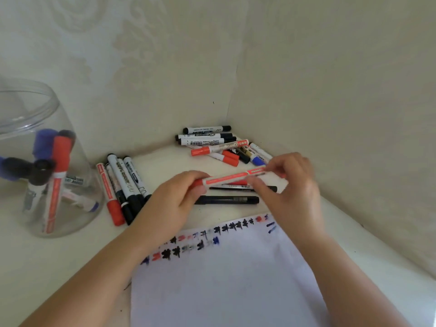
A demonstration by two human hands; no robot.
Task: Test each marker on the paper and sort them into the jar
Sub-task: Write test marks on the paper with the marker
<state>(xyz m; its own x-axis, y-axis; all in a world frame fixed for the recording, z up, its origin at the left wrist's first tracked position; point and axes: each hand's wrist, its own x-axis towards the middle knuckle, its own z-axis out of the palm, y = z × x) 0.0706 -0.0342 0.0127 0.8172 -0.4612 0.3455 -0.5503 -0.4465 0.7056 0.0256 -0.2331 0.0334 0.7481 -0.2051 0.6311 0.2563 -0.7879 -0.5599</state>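
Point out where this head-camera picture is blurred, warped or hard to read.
Head view: soft, even light, no hard shadows; the clear jar at the left edge looks bulged by the wide lens, and the markers inside it are smeared; the right hand is motion-blurred where it holds the red marker, which the left hand also grips; the test marks on the paper are fuzzy.

Held marker (pixel 232 177): white w/ red band & red cap. Paper (pixel 226 279), lower centre: white, rows of black, red & blue scribbles along top edge. Jar (pixel 50 147), left: clear; red, blue, black caps inside. Wall (pixel 146 55): cream damask pattern.
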